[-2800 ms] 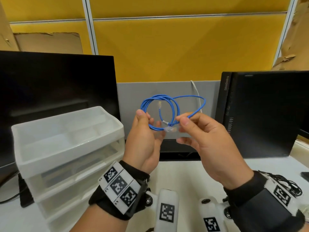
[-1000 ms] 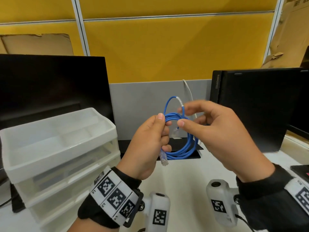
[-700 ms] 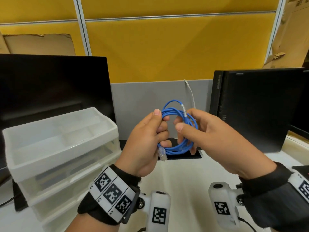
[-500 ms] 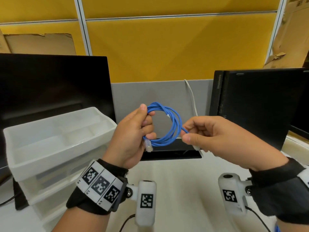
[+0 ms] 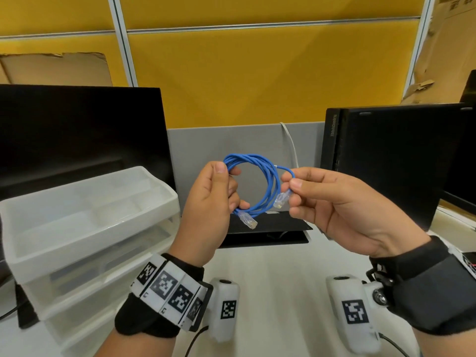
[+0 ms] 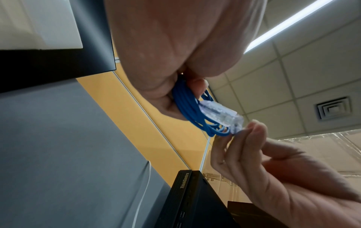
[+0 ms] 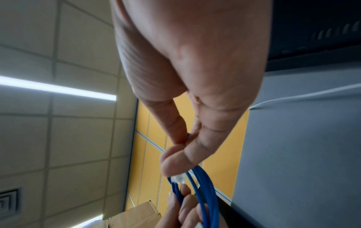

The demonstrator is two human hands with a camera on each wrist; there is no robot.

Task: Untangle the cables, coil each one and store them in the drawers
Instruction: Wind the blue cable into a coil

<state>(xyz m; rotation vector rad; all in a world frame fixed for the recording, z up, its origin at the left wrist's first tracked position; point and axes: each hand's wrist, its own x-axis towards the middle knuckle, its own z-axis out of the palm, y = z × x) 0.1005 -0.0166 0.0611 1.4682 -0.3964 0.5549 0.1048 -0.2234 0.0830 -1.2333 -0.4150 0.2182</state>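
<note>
One blue cable (image 5: 268, 184), thin and round, is wound into a coil of several loops and held in the air between the two hands, above the white surface (image 5: 278, 274). The left hand (image 5: 208, 202) grips the coil's left side, thumb on top and fingers curled round the bundled strands; the right hand (image 5: 332, 202) pinches the cable's free end between thumb and forefinger, just to the right of the coil. The cable has two clear plastic plugs: one (image 5: 282, 200) hangs just below the right thumb, the other (image 5: 247, 220) sticks out under the left hand's fingers. To the left of the left hand stands one translucent white plastic drawer unit (image 5: 85, 228), boxy, with an open tray top divided into compartments and drawers stacked beneath. Behind it is one black monitor (image 5: 77, 135); to the right of the right hand stands one black computer case (image 5: 386, 161), matte and upright. Beyond the hands a grey panel (image 5: 219, 143) carries one thin white cord (image 5: 289, 143), and above it runs a yellow fabric partition (image 5: 257, 73) with metal strips. Brown cardboard (image 5: 56, 70) leans at both upper corners.
</note>
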